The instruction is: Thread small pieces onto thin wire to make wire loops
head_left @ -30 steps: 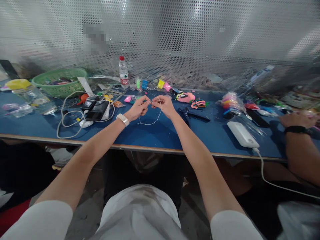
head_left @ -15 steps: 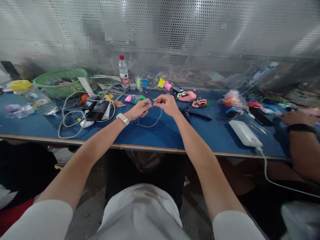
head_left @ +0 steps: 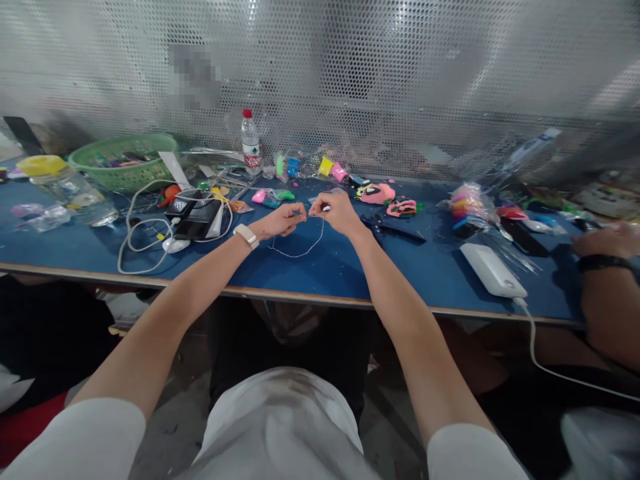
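A thin white string (head_left: 300, 255) hangs in a loop over the blue tabletop, its upper part running up to my right hand (head_left: 334, 210). The fingertips of that hand are pinched on it. My left hand (head_left: 284, 220), with a pale band at the wrist, is also closed in a pinch, its fingertips very near the right ones. What lies between the left fingertips is too small to make out. Just past my hands are small bags of pink and green clay (head_left: 273, 197). A pink clay figure (head_left: 376, 193) lies beyond my right hand.
At the left are a green basket (head_left: 125, 175), a yellow-lidded jar (head_left: 65, 187) and dark phones (head_left: 197, 220) with a white cable. A water bottle (head_left: 251, 147) stands behind. Rightward lie a dark tool (head_left: 400, 231), a white power bank (head_left: 493, 270) and another person's hand (head_left: 607, 241).
My fingertips have drawn slightly apart. The string still hangs in its loop, and the whole view has shifted a little.
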A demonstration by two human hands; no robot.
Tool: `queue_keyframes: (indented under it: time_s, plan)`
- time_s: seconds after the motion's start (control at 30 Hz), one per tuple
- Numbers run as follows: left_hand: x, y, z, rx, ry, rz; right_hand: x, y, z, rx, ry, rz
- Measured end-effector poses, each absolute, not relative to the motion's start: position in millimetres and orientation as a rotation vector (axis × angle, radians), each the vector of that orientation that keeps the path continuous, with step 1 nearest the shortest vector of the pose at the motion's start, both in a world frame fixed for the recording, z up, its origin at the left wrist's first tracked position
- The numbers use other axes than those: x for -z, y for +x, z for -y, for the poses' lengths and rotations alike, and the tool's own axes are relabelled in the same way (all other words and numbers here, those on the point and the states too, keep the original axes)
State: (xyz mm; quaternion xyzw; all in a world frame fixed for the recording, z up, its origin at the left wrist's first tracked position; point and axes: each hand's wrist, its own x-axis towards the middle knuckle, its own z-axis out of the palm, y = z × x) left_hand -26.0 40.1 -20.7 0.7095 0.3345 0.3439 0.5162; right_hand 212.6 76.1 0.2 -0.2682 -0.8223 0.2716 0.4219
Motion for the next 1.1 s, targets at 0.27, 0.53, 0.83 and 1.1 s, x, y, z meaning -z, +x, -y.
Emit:
queue_keyframes:
  time_s: [0.27,0.53,0.83,1.1]
  plan:
    - [18,-22,-40,-0.766,2.100,-0.874,-7,222,-77,-0.735,-0.690,2.205]
    - [24,-12,-45,-0.744,2.439,-1.044,-19,220,-66,-0.484,-0.844,2.483]
    - [34,-10,-49,-0.909,2.483,-1.245,-12,210,-64,-0.366,-0.865,2.414]
    - [36,-11,-52,-1.148,2.355,-1.284,-15,203,-64,-0.283,-0.747,2.375]
